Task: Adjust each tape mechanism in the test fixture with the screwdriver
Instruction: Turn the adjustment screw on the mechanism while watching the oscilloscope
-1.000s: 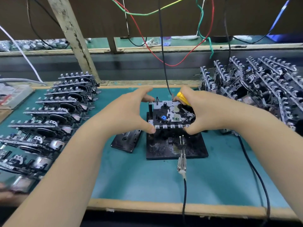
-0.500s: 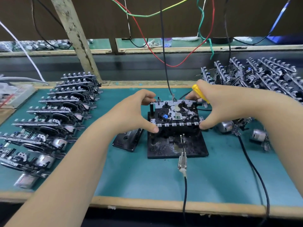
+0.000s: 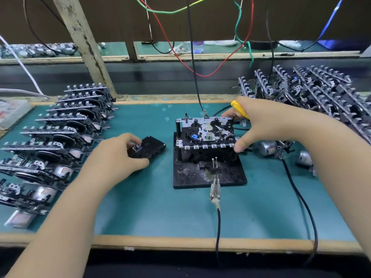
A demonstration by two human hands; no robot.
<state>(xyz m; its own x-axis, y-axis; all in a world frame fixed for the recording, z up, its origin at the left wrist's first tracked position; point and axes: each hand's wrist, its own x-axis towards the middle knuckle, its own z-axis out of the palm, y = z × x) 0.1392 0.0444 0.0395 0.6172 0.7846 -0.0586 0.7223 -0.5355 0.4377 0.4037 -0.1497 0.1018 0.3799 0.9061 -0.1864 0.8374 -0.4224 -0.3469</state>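
The left hand (image 3: 118, 155) grips a black cassette (image 3: 147, 147) lying on the green bench mat (image 3: 160, 207), at 9 o'clock from the test fixture (image 3: 208, 175). The right hand (image 3: 259, 121) grasps the tape mechanism (image 3: 206, 133) seated on the fixture, thumb at its near right corner and fingers at its far right edge, with the yellow-handled screwdriver (image 3: 240, 110) tucked in the same hand. A metal probe clip (image 3: 214, 189) on a black cable lies at the fixture's 6 o'clock edge. A row of tape mechanisms (image 3: 60, 135) stands at 9 o'clock; a pile of mechanisms (image 3: 313, 93) sits at 2 o'clock. Coloured wires (image 3: 200, 57) hang at 12 o'clock.
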